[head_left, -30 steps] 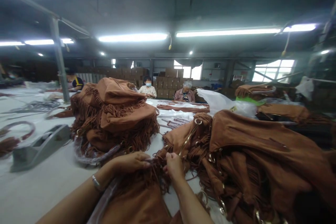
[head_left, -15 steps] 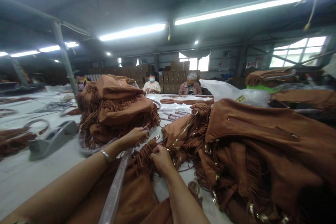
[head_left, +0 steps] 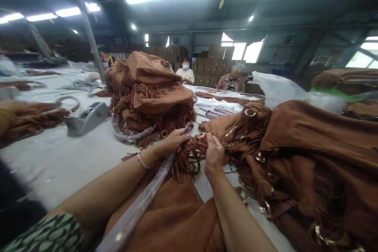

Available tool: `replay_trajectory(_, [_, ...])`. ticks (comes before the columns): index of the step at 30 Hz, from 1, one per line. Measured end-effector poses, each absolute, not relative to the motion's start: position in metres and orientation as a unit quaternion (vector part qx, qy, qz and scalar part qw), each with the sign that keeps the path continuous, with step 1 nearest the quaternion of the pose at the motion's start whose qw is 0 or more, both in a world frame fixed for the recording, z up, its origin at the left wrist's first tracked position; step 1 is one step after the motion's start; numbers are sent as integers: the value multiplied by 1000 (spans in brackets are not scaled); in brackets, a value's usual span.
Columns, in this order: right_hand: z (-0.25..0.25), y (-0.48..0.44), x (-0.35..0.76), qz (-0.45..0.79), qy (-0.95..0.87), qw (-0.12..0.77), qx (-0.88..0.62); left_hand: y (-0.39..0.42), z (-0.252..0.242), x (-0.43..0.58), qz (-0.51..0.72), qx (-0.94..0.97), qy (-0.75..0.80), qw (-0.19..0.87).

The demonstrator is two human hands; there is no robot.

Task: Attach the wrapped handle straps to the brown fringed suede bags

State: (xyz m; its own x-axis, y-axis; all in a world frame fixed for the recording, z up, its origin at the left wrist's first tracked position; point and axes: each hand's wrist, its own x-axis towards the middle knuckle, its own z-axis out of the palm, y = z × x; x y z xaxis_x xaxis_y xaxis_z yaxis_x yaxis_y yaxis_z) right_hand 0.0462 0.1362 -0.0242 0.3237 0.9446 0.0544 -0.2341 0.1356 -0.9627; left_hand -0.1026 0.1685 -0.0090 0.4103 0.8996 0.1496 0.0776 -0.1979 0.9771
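Note:
My left hand [head_left: 174, 141] is closed on the brown end of a bag strap [head_left: 153, 189], whose length is wrapped in clear plastic and slants down toward me. Just to the right, my right hand [head_left: 214, 153] pinches the edge of a brown fringed bag [head_left: 177, 208] beside its gold metal ring [head_left: 201, 135]. Strap end and ring are close together; whether they touch I cannot tell. The bag lies in front of me, partly under both forearms.
Brown fringed bags are piled on the left [head_left: 159, 98] and heaped on the right [head_left: 321, 134]. A grey tape dispenser [head_left: 87, 118] stands on the white table [head_left: 59, 169]. Across it sit two people; part of another person's arm [head_left: 7, 116] shows at far left.
The view has tilted down and turned left. My right hand has risen from below the ring to its right side. My left hand has brought the strap end nearer the ring.

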Motion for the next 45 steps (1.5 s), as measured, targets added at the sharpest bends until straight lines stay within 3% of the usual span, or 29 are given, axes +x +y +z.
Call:
replay_trajectory(9, [-13,125,25,444,-427,666,-420,160,-3,-90,464,700,423,340])
replay_trajectory(14, [-14,120,12,448,-444,668,-394,154,4,-90,460,702,445,311])
replay_trajectory(18, [-15,121,14,484,-437,664,-365,155,15,-96,443,709,424,348])
replay_trajectory(29, [26,111,50,571,-460,619,-283,154,55,-144,337,663,308,593])
replay_trajectory(33, [40,100,69,605,-491,557,-287,148,56,-135,341,612,257,665])
replay_trajectory(38, [45,94,70,620,-544,474,-308,145,51,-125,330,621,222,675])
replay_trajectory(45, [43,100,61,586,-544,513,-311,146,50,-126,351,679,230,602])
